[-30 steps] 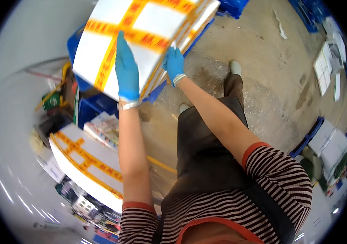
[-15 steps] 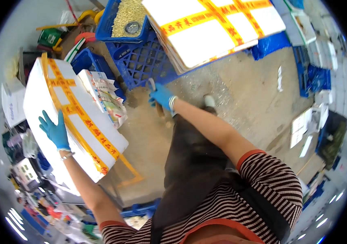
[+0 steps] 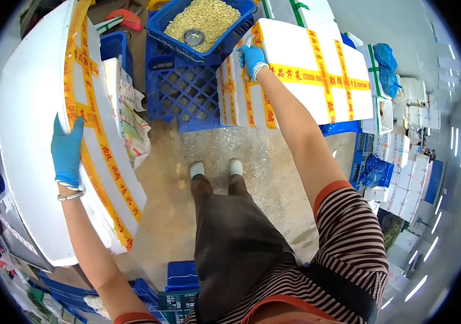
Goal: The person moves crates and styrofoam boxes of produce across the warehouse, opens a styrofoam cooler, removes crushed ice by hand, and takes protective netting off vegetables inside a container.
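At the bottom of my view, closest to the lens, come a dark apron (image 3: pixel 236 237) and a striped sleeve (image 3: pixel 349 232). My left hand (image 3: pixel 68 154), in a blue glove, lies against the left white box (image 3: pixel 36 108), its grip released, fingers up and thumb spread toward the yellow tape. On my other side, the right hand (image 3: pixel 252 58) has its grip closed around a small object (image 3: pixel 247 74), brown below and too hidden for me to identify, at the near left corner of the right white box (image 3: pixel 301 48), which is banded in the same yellow tape with red lettering. Lower down, two pale boots (image 3: pixel 197 169) stand on the wet floor (image 3: pixel 160 178). Between the boxes I see a printed bag (image 3: pixel 133 135) and a blue lattice pallet (image 3: pixel 155 65). Above the pallet sits a blue basket (image 3: pixel 174 43) of pale pieces (image 3: pixel 203 19), with a round metal bowl (image 3: pixel 193 36) among them. Farther off, to the right, are a crumpled blue bag (image 3: pixel 385 56) and stacked white boxes (image 3: pixel 411 173).
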### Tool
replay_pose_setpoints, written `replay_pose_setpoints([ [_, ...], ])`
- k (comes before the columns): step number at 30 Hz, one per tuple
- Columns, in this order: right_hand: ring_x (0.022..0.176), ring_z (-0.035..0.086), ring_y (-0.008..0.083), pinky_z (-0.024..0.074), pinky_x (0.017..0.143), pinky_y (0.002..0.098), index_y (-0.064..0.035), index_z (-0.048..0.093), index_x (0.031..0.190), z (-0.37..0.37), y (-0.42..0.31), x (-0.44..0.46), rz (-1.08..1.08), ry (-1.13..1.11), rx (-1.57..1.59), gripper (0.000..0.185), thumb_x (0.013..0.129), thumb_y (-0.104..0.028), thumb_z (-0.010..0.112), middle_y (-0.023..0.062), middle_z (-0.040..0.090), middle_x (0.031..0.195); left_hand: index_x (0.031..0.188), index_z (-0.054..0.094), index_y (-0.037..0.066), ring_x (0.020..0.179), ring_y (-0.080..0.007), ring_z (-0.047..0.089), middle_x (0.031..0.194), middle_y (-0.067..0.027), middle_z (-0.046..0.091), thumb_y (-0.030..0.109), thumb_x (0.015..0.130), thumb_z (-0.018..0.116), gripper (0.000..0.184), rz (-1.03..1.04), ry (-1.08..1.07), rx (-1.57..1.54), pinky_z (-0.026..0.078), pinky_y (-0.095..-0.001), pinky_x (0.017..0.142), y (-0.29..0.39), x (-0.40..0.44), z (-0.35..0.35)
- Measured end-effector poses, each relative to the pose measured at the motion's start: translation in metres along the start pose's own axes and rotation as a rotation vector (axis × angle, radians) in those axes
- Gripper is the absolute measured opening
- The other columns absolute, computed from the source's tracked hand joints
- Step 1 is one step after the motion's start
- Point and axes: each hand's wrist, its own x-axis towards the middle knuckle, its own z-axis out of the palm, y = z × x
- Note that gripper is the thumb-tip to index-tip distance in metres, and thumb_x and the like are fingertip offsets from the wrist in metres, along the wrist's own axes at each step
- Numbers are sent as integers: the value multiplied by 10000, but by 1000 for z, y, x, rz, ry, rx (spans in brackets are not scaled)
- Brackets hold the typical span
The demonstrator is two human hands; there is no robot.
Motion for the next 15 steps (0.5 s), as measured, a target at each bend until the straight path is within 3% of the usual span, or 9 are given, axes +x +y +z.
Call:
replay_pose_setpoints([
  [9, 453, 476, 170, 377, 410, 306, -27, 524, 739, 21, -10, 27, -51, 159, 173, 184, 884, -132, 485, 58, 515, 602, 1385, 363, 20, 895, -228, 665, 1132, -182, 618, 382, 850, 621, 695, -49, -13, -88, 541, -300, 742, 3, -1, 5],
  [13, 474, 480, 176, 409, 443, 312, 12, 561, 826, 3, 23, -27, -160, 212, 103, 197, 853, -180, 524, 72, 514, 609, 1378, 367, 13, 888, -235, 663, 1132, -179, 617, 372, 861, 616, 677, -16, 5, -82, 542, -291, 740, -2, 3, 0],
  [15, 454, 464, 156, 390, 428, 294, -1, 562, 861, -12, 62, -81, -91, 266, 115, 200, 868, -196, 519, 58, 516, 607, 1378, 367, 13, 889, -240, 661, 1140, -182, 612, 378, 861, 616, 680, -25, 30, -83, 541, -287, 741, -3, 6, 2],
])
